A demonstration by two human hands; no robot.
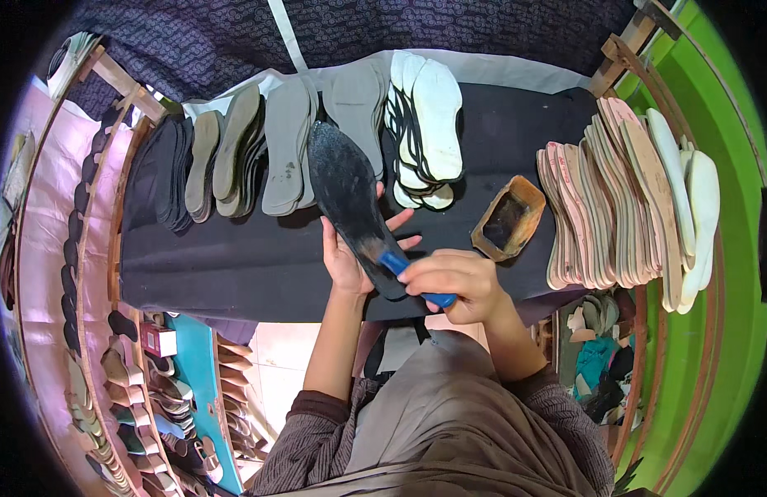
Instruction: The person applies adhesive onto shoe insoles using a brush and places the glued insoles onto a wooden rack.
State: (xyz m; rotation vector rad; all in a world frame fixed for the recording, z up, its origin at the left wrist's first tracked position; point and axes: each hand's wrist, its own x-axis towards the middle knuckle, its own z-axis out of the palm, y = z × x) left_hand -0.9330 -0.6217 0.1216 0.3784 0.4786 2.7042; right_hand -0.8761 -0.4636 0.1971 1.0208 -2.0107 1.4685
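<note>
My left hand (347, 267) supports a black shoe insole (343, 178) from underneath, its fingers spread behind it. The insole slants above the table, heel end toward me, its upper face dark and shiny in places. In my right hand (459, 286) is a brush with a blue handle (437, 298). The brush's head touches the insole near the heel, where a paler brownish patch shows. To the right of my hands stands a small cut-open yellowish-brown container (493, 248) with something dark inside.
Stacks of black insoles (174, 170), olive insoles (204, 157), grey insoles (285, 137) and white insoles (438, 116) line the far side of the dark-covered table (226, 269). Pinkish-beige sole pieces (603, 207) stand at the right. Wooden racks flank both sides.
</note>
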